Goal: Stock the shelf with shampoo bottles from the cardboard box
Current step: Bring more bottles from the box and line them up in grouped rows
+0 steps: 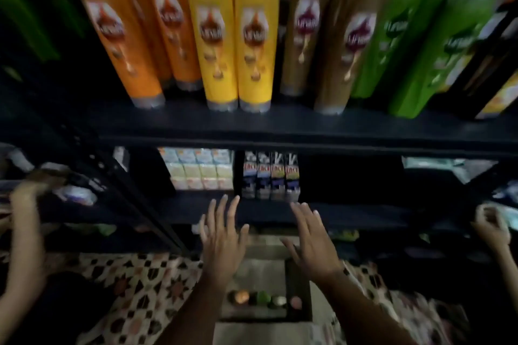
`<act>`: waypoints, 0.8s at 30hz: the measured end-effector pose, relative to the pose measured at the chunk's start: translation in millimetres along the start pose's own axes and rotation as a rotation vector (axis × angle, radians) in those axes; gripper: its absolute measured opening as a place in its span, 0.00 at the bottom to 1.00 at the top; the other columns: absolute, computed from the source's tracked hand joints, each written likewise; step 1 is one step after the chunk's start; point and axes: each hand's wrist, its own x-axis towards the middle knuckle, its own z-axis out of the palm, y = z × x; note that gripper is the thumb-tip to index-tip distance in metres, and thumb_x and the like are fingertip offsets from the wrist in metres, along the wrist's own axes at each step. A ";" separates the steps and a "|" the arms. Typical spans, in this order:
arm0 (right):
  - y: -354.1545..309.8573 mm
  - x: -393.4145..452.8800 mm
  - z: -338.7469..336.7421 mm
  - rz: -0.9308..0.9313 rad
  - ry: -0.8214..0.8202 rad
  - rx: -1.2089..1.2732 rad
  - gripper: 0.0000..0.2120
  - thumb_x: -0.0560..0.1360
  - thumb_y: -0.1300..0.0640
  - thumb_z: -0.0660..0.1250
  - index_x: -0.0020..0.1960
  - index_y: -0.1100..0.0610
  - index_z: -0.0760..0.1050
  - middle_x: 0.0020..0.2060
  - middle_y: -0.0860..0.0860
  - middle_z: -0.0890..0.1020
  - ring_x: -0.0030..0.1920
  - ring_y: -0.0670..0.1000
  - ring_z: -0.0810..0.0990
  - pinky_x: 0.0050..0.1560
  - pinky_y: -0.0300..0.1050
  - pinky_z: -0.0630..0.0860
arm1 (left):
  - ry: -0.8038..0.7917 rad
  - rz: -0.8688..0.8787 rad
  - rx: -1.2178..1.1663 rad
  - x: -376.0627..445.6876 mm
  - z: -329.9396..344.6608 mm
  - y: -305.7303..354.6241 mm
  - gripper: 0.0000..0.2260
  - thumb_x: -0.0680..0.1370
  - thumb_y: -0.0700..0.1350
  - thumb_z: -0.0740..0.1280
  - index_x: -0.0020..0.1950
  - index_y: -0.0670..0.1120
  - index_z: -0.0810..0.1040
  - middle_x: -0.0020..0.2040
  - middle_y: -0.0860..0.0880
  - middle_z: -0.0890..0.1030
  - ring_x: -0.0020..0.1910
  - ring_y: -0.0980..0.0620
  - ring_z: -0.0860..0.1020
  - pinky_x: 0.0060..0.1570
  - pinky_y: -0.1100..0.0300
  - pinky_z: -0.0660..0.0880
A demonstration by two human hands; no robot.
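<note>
Both hands hang in mid-air above the cardboard box (266, 288), holding nothing: the left hand (222, 235) has its fingers straight and fanned apart, and the right hand (311, 241) is likewise spread, palm down, a little apart from the left. Below them the box sits open on a patterned tile floor (145, 283), and a row of round bottle caps (263, 300) in copper, green, grey and pink shows inside it near the front wall. Up on the dark shelf (280, 126) stand the shampoo bottles, cap down: orange bottles (123, 45) at the left, yellow bottles (232, 42) beside them, brown bottles (333, 45) next, then green bottles (414, 50) toward the right. The whole picture is blurred, so the labels cannot be read. On the shelf below, behind the fingertips, are small stacked pale cartons (199, 168) and a row of dark boxes (270, 176) just beside them. Another person's arm (25, 232) reaches in at the left edge, and a curled hand (490, 224) shows at the right edge.
</note>
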 end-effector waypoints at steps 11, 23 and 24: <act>73.9 -82.8 276.7 0.095 -0.555 0.042 0.29 0.78 0.44 0.67 0.75 0.54 0.66 0.72 0.53 0.69 0.72 0.56 0.68 0.67 0.48 0.70 | -0.622 -0.092 0.109 -123.3 281.2 -119.7 0.40 0.72 0.48 0.70 0.80 0.56 0.55 0.78 0.50 0.62 0.78 0.45 0.59 0.73 0.48 0.59; 97.7 -98.7 450.4 -0.041 -0.875 -0.122 0.16 0.75 0.53 0.73 0.58 0.60 0.77 0.56 0.60 0.80 0.56 0.61 0.80 0.50 0.48 0.74 | -1.015 0.060 0.250 -137.7 423.0 -169.2 0.16 0.71 0.47 0.77 0.56 0.46 0.80 0.56 0.43 0.80 0.51 0.44 0.80 0.52 0.52 0.78; 98.9 -94.1 450.0 -0.039 -0.857 -0.123 0.14 0.75 0.55 0.72 0.57 0.61 0.77 0.56 0.61 0.80 0.56 0.61 0.80 0.50 0.48 0.74 | -0.999 0.060 0.246 -132.2 427.5 -169.8 0.15 0.70 0.47 0.77 0.55 0.45 0.82 0.54 0.43 0.81 0.48 0.45 0.80 0.50 0.53 0.79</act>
